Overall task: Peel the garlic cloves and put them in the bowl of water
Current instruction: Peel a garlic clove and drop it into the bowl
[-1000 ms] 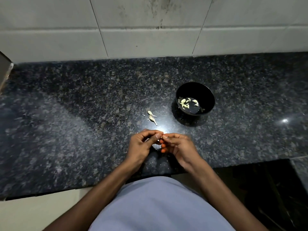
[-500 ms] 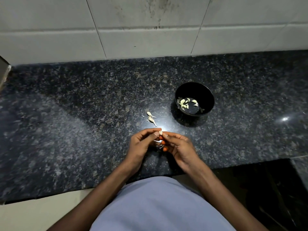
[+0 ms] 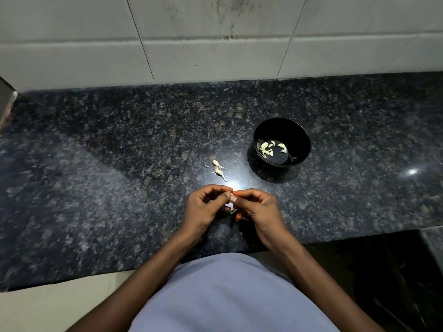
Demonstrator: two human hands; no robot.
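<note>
- Head view is looking down over a dark speckled granite counter, with pale wall tiles running across the top of the frame.
- Both hands are meeting at the centre of the frame, just above the near edge of the counter.
- Left hand is sitting with its fingers curled inward, thumb and forefinger pinching together at the tip.
- Right hand is curling the same way, its fingertips pressing up against those of the left; orange polish is showing on the nails.
- Between the two pinches a small pale garlic clove is being held; only a sliver of it is showing, so I cannot tell how much skin is on it.
- A black bowl is standing at the centre right of the frame, beyond the right hand and well apart from it.
- Peeled cloves are floating in the water inside the bowl, gathering mostly toward its left side.
- A few pale garlic scraps are lying on the counter just above the hands and left of the bowl; whether they are skins or stem bits is too small to tell.
- A bright glare spot is shining on the stone right behind the fingertips.
- Light blue clothing is filling the bottom middle of the frame, with both bare forearms reaching up from it.
</note>
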